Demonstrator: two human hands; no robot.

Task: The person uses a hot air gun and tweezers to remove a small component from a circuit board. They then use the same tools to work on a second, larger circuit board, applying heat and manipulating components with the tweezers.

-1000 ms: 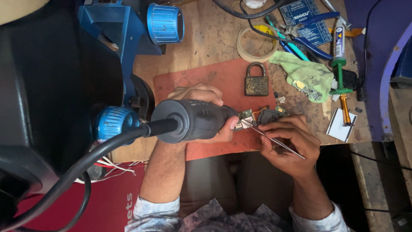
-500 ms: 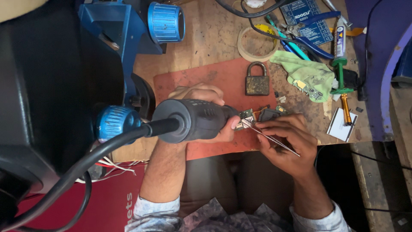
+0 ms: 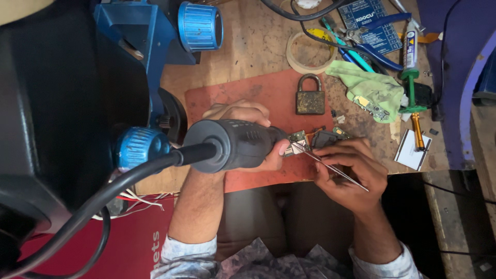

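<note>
From the head camera, looking straight down, the left hand (image 3: 243,116) is wrapped tight around a thick dark hot-air tool (image 3: 232,144), its fingers curled over the top and the thumb pressed along the near side. A heavy black cable (image 3: 103,199) runs from the tool's back end toward the lower left. The tool's nose points right, at a small green circuit board (image 3: 298,137) lying on the red mat (image 3: 258,95).

The right hand (image 3: 349,170) pinches a thin pair of metal tweezers (image 3: 330,168), fingers narrowed around them; the tips reach up and left to the edge of the circuit board, just beside the tool's nose. The fingertips also rest against a small dark part (image 3: 324,138) next to the board.

Farther back on the mat sits a brass padlock (image 3: 310,98), shackle closed, well apart from both hands. Right of it a crumpled green cloth (image 3: 369,85) holds a second little board on its folds. A roll of tape (image 3: 310,51) lies flat on the wooden surface (image 3: 248,41), nothing inside its ring. Blue-handled pliers (image 3: 372,44) lie behind the cloth. A blue clamp stand with round knobs (image 3: 199,26) rises at the left.
</note>
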